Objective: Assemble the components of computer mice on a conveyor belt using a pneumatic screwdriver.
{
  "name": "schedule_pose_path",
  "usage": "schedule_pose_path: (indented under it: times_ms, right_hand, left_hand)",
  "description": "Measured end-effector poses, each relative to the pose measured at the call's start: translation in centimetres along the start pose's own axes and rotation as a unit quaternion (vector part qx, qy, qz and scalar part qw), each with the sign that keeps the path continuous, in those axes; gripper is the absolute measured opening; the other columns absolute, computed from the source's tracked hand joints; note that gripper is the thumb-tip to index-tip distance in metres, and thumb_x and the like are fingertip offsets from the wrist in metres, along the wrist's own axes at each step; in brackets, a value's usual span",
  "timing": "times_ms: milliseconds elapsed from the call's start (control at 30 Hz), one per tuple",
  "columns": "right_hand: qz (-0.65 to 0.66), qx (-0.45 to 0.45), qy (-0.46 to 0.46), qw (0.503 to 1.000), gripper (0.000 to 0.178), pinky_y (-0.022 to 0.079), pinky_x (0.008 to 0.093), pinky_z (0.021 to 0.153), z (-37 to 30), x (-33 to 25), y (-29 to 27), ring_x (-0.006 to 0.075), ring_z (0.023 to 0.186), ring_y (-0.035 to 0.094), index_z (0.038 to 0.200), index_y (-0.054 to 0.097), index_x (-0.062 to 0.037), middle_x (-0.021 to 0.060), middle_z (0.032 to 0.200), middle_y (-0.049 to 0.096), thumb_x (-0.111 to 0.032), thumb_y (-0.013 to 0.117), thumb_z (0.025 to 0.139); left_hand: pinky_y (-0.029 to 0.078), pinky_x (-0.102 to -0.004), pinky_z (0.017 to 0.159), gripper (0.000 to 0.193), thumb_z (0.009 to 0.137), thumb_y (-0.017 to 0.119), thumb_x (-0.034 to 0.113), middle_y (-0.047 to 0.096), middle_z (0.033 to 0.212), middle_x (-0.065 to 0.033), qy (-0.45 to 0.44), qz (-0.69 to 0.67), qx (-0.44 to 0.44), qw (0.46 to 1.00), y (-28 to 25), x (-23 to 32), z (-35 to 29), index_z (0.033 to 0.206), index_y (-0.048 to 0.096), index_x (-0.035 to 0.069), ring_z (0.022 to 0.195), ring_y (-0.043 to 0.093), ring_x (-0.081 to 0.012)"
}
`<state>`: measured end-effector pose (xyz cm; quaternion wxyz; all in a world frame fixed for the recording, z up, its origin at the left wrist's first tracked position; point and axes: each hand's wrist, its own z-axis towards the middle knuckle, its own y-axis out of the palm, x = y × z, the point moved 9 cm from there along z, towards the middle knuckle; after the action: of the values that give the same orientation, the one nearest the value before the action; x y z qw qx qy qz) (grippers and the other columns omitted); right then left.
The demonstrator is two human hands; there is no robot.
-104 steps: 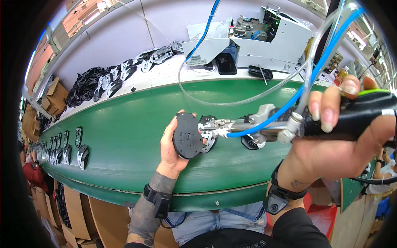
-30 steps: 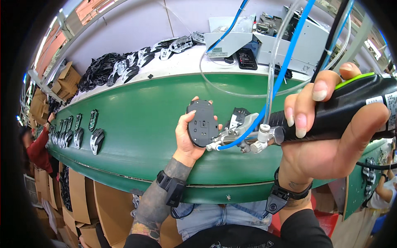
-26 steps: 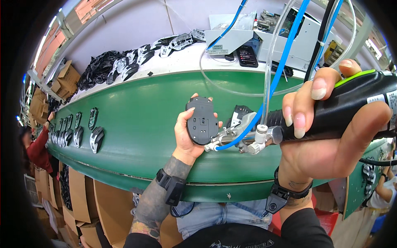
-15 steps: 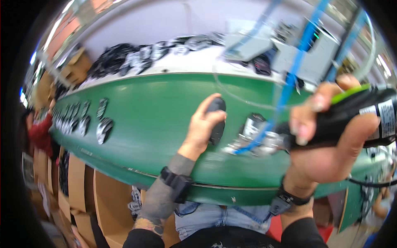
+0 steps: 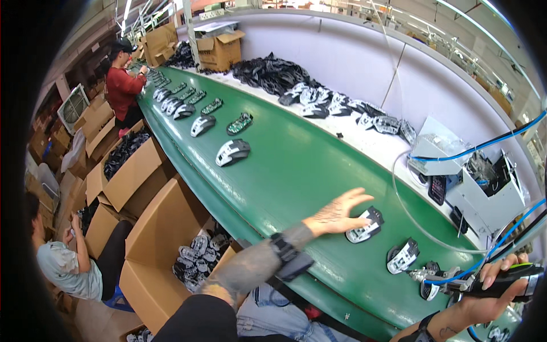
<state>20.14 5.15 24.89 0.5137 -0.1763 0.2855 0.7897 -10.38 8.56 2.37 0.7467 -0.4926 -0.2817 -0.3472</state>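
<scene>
My left hand point(image 5: 338, 218) reaches over the green conveyor belt with its fingers spread. Its thumb reaches the edge of a white-and-black computer mouse shell point(image 5: 366, 226); whether it touches is hard to tell. In my right hand point(image 5: 484, 305), at the lower right, is a black electric screwdriver point(image 5: 507, 280) with a green detail. Its metal nose points left, over the belt. Close to that nose lies a second mouse shell point(image 5: 403, 256), and a third mouse shell point(image 5: 429, 291) is partly hidden beneath it.
Mouse shells point(image 5: 232, 151) and green circuit boards point(image 5: 239, 123) line the belt leftward, toward a co-worker in red point(image 5: 122, 85). Another person point(image 5: 68, 256) sits at the left. An open carton point(image 5: 154, 228) holds shells. A white machine point(image 5: 484, 194) and blue hoses stand at the right.
My view has swung left along the belt. My left hand, closed around a dark mouse part before, is now spread beside a mouse shell. My right hand still holds the screwdriver, now lower in view.
</scene>
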Motion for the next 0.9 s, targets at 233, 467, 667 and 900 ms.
schedule_pose_path:
  times_ms: [233, 467, 667, 900]
  right_hand:
    - [-0.002, -0.006, -0.006, 1.0, 0.038, 0.031, 0.0186, 0.052, 0.0, 0.0, 0.6, 0.0061, 0.053, 0.038, 0.119, 0.034, -0.0005, 0.0065, 0.09, 0.042, -0.032, 0.041, 0.098]
    - [-0.029, 0.027, -0.018, 0.999, 0.045, 0.03, 0.0167, 0.051, -0.3, 0.7, 1.0, 0.0046, 0.051, 0.036, 0.122, 0.032, 0.0011, 0.0054, 0.088, 0.041, -0.034, 0.043, 0.097]
    - [0.065, -0.042, 0.027, 0.997, 0.053, 0.039, 0.0271, 0.051, 0.2, 1.9, 2.9, 0.0164, 0.055, 0.048, 0.114, 0.046, -0.0024, 0.0114, 0.088, 0.053, -0.049, 0.05, 0.09]
    - [0.042, -0.041, 0.032, 0.998, 0.053, 0.038, 0.0263, 0.049, 0.4, 2.3, 3.4, 0.0158, 0.054, 0.048, 0.112, 0.044, -0.0017, 0.011, 0.087, 0.053, -0.049, 0.052, 0.089]
  left_hand:
    - [0.033, -0.0472, 0.103, 0.063, 0.059, 0.077, 0.035, 0.044, 0.13, -0.0201, -0.141, 0.44, 0.105, 0.881, -26.2, -13.5, -7.3, 0.118, 0.061, 0.02, 0.121, 0.039, -0.0406]
    - [0.044, -0.0382, 0.091, 0.062, 0.067, 0.075, 0.034, 0.053, 0.115, -0.0188, -0.168, 0.308, 0.174, 0.92, -32.2, -16.4, -3.9, 0.122, 0.055, 0.014, 0.102, 0.056, -0.0338]
    - [0.039, -0.0355, 0.099, 0.076, 0.064, 0.075, 0.042, 0.05, 0.123, -0.018, -0.269, 0.354, 0.209, 0.871, -36.3, -23.1, -1.3, 0.128, 0.05, 0.009, 0.116, 0.047, -0.0318]
    - [0.036, -0.0367, 0.102, 0.076, 0.068, 0.071, 0.045, 0.047, 0.129, -0.017, -0.314, 0.343, 0.09, 0.881, -34.2, -26.4, 0.3, 0.132, 0.046, 0.012, 0.122, 0.044, -0.0307]
